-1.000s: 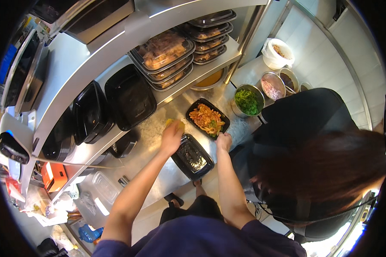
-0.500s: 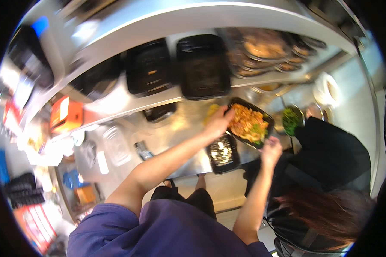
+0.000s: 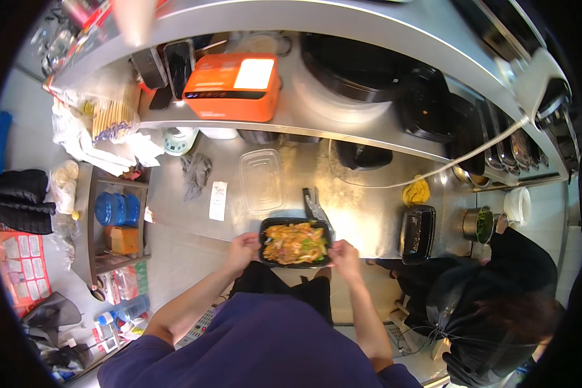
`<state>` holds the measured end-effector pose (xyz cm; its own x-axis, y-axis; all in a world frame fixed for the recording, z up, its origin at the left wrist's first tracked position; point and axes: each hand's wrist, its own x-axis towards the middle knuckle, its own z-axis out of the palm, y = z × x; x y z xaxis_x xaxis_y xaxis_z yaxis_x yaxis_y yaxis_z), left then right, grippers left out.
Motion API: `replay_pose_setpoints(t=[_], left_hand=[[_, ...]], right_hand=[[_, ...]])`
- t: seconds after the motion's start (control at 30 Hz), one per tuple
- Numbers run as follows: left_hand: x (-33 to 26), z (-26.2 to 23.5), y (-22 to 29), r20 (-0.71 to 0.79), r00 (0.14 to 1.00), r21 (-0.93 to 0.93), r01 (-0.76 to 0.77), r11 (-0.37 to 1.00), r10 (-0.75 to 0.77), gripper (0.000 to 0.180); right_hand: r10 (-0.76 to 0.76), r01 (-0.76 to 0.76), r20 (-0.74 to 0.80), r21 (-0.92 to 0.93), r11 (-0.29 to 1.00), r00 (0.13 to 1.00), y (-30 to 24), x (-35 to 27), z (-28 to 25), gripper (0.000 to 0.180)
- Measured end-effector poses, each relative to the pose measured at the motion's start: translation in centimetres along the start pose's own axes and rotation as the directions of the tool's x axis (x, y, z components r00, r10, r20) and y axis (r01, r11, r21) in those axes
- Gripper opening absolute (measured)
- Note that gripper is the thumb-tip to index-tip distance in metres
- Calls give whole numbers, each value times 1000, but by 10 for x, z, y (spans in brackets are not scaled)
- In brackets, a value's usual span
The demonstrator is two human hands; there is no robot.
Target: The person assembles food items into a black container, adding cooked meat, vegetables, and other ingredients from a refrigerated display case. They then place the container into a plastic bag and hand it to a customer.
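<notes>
We hold the food tray (image 3: 295,242) between us, left hand (image 3: 242,249) and right hand (image 3: 344,257) gripping its short ends, long axis crosswise.

Black rectangular food tray (image 3: 295,243), uncovered and filled with an orange-yellow stir-fry mix with green pieces, sits level at the near edge of the steel bench (image 3: 368,213), long side running left to right, gripped at each short end by the hands.
</notes>
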<state>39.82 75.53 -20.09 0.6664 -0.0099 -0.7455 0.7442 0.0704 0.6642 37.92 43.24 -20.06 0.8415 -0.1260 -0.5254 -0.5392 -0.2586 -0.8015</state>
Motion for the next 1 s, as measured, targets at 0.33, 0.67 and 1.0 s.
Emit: replay_pose_setpoints(t=[0.33, 0.67, 1.0], left_hand=[[25, -113, -80, -290, 957, -25, -14, 1000, 7, 23], [27, -97, -48, -312, 947, 47, -66, 997, 77, 17], [76, -70, -26, -327, 897, 91, -283, 955, 297, 22]], right_hand=[[-588, 658, 347, -588, 470, 731, -90, 80, 142, 22], [-585, 821, 699, -562, -95, 411, -162, 124, 124, 16], [77, -18, -97, 503, 864, 992, -32, 16, 119, 16]])
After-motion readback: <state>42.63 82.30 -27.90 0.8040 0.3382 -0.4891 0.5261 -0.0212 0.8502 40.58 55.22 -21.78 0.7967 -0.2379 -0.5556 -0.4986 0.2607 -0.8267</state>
